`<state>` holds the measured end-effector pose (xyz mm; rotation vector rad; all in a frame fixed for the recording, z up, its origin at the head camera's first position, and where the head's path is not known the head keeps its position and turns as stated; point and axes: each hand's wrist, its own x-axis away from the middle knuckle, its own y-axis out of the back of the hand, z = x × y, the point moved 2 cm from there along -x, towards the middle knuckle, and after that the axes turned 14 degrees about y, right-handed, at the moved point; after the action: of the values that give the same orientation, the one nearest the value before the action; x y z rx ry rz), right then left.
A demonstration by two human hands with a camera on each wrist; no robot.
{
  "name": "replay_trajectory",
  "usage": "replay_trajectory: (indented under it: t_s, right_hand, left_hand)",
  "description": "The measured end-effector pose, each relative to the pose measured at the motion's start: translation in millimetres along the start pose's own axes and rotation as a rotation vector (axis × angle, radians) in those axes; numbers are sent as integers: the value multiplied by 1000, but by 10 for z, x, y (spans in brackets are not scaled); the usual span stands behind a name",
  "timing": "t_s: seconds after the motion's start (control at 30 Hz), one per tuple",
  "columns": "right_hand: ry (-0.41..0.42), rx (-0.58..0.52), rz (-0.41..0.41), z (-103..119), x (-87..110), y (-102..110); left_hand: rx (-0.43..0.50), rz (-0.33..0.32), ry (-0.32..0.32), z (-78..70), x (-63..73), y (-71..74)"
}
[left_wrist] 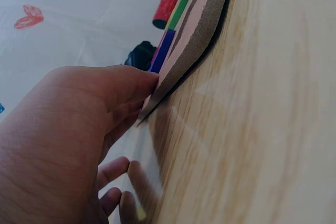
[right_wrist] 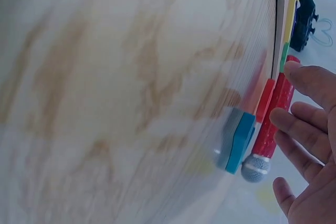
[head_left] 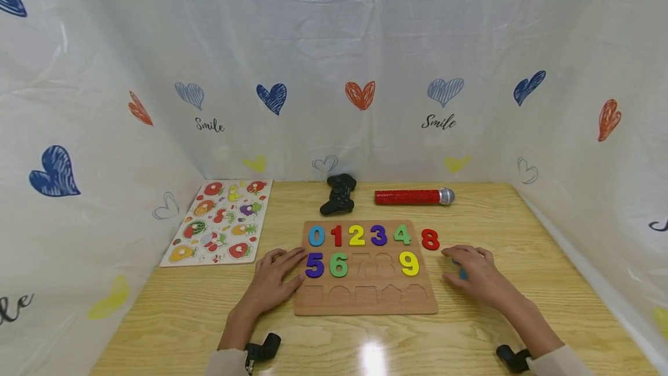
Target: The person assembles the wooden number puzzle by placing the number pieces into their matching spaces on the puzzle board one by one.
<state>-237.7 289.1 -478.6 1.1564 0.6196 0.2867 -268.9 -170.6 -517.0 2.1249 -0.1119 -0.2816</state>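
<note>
The wooden number board (head_left: 366,308) lies flat on the table with coloured numbers 0 to 6 and a yellow 9 (head_left: 409,263) on it. My left hand (head_left: 272,281) touches its left edge near the purple 5 (head_left: 315,265), fingers loosely spread. Right of the board, my right hand (head_left: 477,274) is over a blue piece (head_left: 463,274), which it partly covers in the head view. In the right wrist view the blue piece (right_wrist: 241,142) lies on the table, apart from the relaxed fingers. A red 8 (head_left: 430,239) lies between board and right hand.
Behind the board are a black game controller (head_left: 339,195) and a red microphone (head_left: 412,197) with a silver head. A fruit picture board (head_left: 218,222) lies at the back left. A heart-printed curtain (head_left: 323,45) surrounds the table.
</note>
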Motion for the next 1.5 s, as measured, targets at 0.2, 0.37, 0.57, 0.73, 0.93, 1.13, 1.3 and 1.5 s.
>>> replay_trajectory:
  t_s: [0.2, 0.37, 0.57, 0.73, 0.93, 1.13, 1.3, 1.5]
  right_hand:
    - [-21, -5, 13, -41, 29, 19]
    - [-33, 18, 21, -69, 54, 33]
    - [-40, 30, 31, -129, 107, 50]
    - [-55, 32, 28, -177, 159, 50]
    - [-76, 25, 33, -213, 208, 37]
    - [-89, 16, 55, -223, 219, 46]
    - [-56, 12, 21, -207, 203, 49]
    - [-52, 19, 17, -187, 163, 24]
  left_hand:
    - [9, -11, -12, -13, 9, 18]
    - [10, -1, -5, 7, 8, 12]
    - [1, -20, -17, 29, 34, -9]
    - [-1, -27, -16, 25, 33, -13]
    - [-3, 5, 8, 17, 23, -5]
    - [-1, 30, 17, 23, 15, 1]
    - [-6, 14, 8, 15, 13, -2]
    - [-9, -24, -16, -11, 13, -7]
